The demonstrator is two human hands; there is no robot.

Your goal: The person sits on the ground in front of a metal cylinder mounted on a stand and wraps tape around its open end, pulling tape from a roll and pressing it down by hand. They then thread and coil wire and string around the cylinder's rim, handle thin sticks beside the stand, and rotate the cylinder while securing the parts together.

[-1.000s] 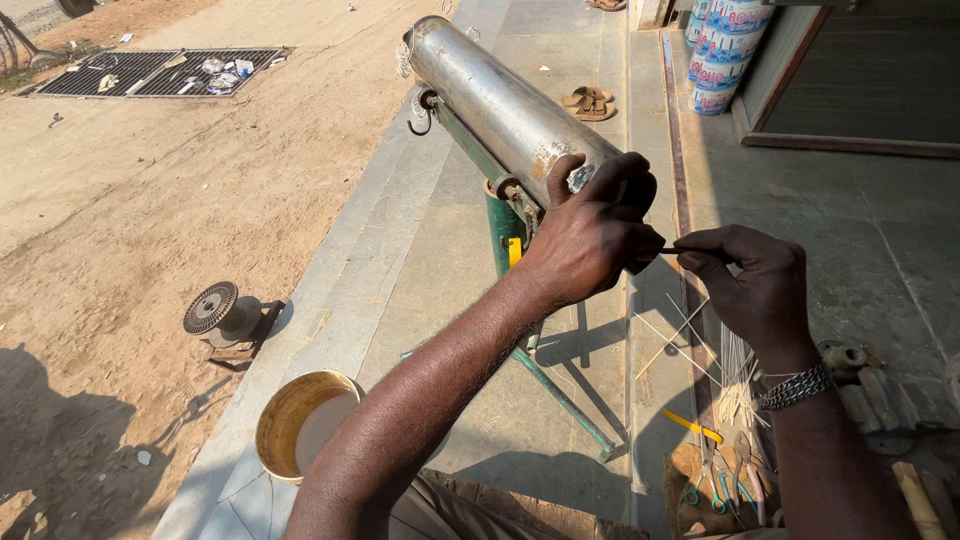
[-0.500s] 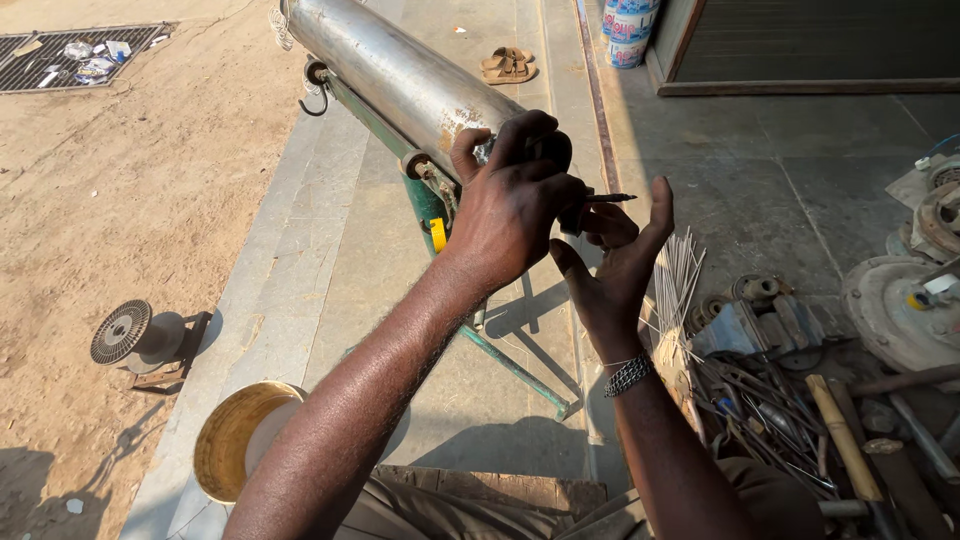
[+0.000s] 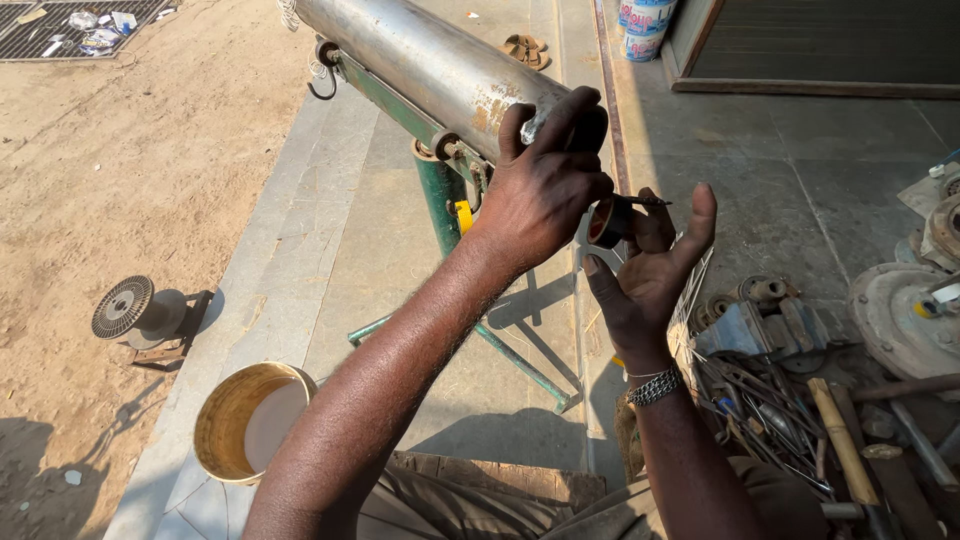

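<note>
While left hand [image 3: 545, 185] hides cylinder [image 3: 430, 60] end.

Long steel tube [image 3: 420, 60] lying on green stand [image 3: 440, 200]
</note>
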